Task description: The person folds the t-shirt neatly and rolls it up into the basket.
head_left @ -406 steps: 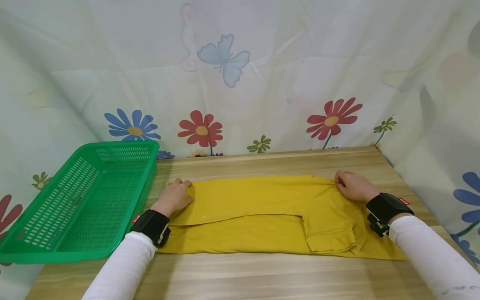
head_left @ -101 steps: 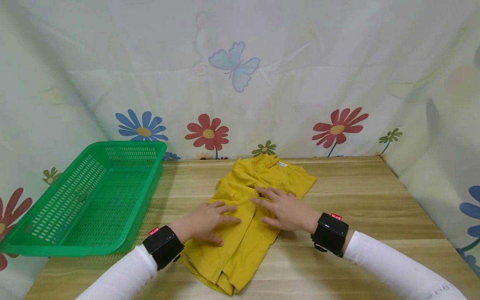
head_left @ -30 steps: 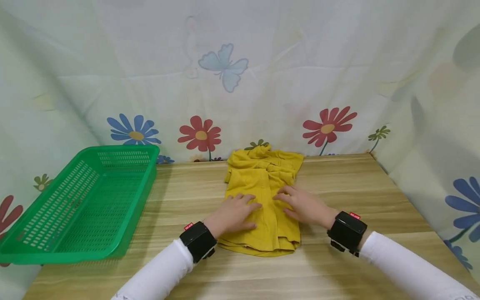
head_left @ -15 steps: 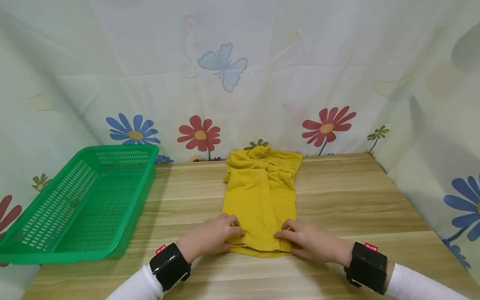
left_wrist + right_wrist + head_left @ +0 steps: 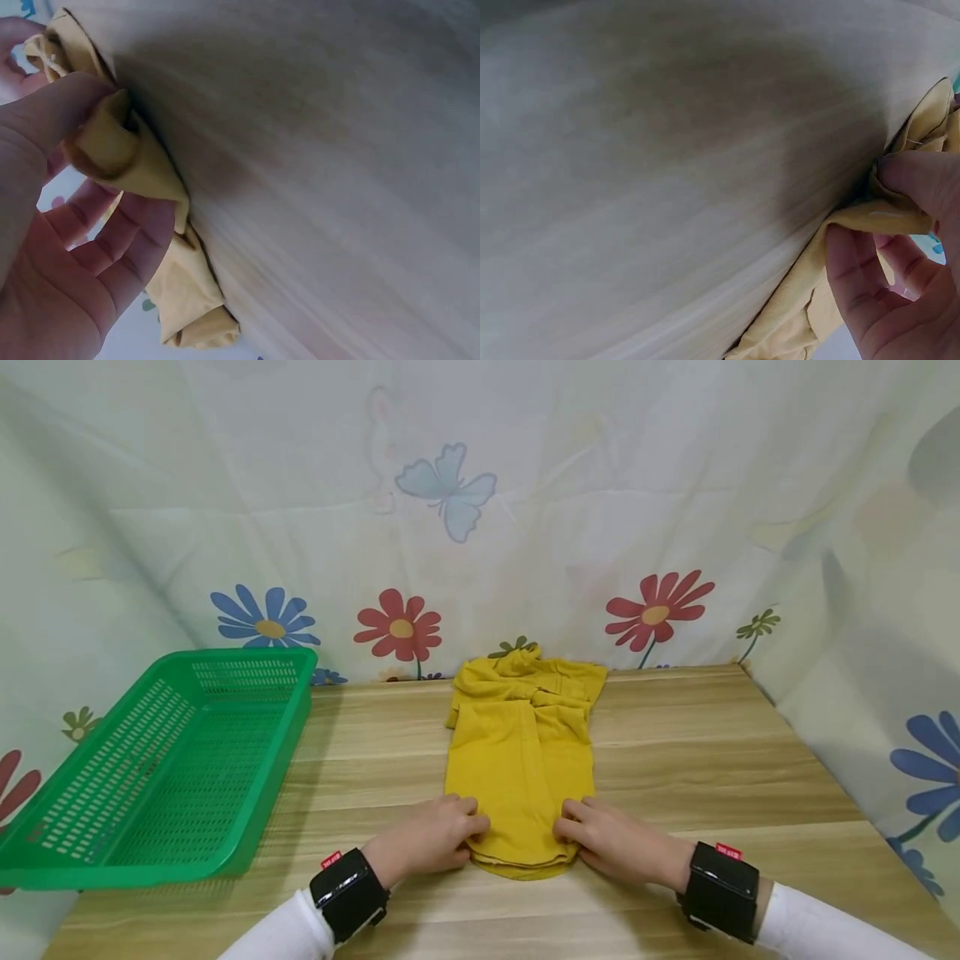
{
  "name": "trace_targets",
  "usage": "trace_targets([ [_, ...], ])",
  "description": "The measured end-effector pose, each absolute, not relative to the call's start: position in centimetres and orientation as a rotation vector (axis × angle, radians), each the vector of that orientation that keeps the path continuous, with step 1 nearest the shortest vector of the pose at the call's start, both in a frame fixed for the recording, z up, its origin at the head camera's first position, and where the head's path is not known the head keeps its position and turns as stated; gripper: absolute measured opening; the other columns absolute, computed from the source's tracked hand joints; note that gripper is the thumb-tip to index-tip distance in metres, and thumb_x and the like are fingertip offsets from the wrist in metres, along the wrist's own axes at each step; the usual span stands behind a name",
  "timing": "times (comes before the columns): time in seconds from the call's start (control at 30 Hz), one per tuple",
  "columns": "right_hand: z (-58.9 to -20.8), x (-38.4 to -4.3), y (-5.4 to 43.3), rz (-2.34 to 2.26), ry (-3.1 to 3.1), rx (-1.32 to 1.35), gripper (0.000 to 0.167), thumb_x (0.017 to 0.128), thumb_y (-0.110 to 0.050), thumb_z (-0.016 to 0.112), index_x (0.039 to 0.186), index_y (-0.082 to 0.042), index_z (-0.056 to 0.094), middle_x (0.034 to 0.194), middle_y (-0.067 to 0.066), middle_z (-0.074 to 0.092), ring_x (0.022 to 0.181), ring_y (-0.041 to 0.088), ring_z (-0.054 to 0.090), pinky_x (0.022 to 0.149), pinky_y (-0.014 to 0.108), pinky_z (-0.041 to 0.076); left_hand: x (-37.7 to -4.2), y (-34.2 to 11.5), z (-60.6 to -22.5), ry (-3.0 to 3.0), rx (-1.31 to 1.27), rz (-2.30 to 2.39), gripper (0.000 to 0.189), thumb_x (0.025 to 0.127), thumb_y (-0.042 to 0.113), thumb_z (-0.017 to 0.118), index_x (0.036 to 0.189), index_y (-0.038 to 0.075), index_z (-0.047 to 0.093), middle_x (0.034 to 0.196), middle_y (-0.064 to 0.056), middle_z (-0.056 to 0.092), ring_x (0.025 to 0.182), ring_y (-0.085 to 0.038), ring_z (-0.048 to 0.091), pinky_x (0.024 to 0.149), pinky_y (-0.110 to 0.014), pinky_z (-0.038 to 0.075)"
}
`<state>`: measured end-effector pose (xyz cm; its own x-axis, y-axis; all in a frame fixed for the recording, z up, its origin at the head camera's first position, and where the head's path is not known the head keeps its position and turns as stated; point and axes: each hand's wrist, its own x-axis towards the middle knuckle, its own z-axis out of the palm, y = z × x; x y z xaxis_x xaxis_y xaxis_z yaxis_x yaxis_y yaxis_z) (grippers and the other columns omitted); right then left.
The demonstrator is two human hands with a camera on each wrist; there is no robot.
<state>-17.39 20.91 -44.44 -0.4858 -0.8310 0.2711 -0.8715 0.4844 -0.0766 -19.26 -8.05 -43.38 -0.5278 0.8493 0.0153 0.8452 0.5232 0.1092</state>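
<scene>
The wood-grained tabletop (image 5: 697, 752) is banded with lighter and darker streaks. At nine o'clock, a green perforated basket (image 5: 206, 768) is set on it; near the centre, a folded yellow garment (image 5: 517, 768) is laid, its bunched end turned toward twelve o'clock.

On the bench (image 5: 690, 760), your left hand (image 5: 435, 835) and right hand (image 5: 611, 842) grip the yellow garment (image 5: 513, 760) at its near end, right of a green basket (image 5: 273, 760).

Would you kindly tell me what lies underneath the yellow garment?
The wooden tabletop shows along both sides and the near edge of the yellow garment, so that is probably what lies beneath. The garment covers that area, so anything else there cannot be seen.
</scene>
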Motion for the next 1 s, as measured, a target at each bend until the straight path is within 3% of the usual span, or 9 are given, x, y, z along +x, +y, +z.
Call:
trace_targets([
  [0.23,-44.6,-18.1,20.6,0.33,-2.476,1.509,0.026,0.071,0.001,0.07,0.085,-0.016,0.056,0.081,-0.007,0.043,0.069,0.006,0.045,0.061,0.019,0.041,-19.6,-7.3,-43.7,2.67,1.487,0.203,0.021,0.073,0.008,0.072,0.078,0.018,0.054,0.072,0.007,0.041,0.064,-0.005,0.04,0.057,-0.018,0.033],
  [0.5,-42.2,-17.9,20.9,0.665,-2.608,1.604,0.031,0.067,0.007,0.065,0.085,-0.016,0.055,0.08,-0.007,0.049,0.072,0.0,0.043,0.062,0.014,0.04,-19.0,-7.6,-41.5,2.533,1.436,0.363,0.024,0.072,0.003,0.068,0.075,0.018,0.05,0.069,0.008,0.037,0.062,-0.005,0.035,0.057,-0.016,0.027],
  [0.73,-39.0,-18.1,21.4,0.888,-2.742,1.649,0.027,0.073,0.003,0.064,0.088,-0.018,0.056,0.081,-0.008,0.052,0.073,-0.001,0.042,0.063,0.015,0.039,-18.8,-8.0,-37.4,2.468,1.433,0.448,0.02,0.073,0.003,0.067,0.075,0.017,0.052,0.068,0.009,0.039,0.063,-0.005,0.037,0.059,-0.017,0.028],
  [1.0,-37.7,-21.4,21.5,0.998,-2.976,1.438,0.018,0.08,-0.002,0.063,0.091,-0.014,0.056,0.081,-0.007,0.049,0.073,0.004,0.044,0.064,0.021,0.038,-22.3,-7.8,-35.2,2.495,1.294,0.457,0.018,0.074,0.006,0.07,0.076,0.016,0.055,0.067,0.007,0.043,0.062,-0.01,0.041,0.057,-0.02,0.031],
])
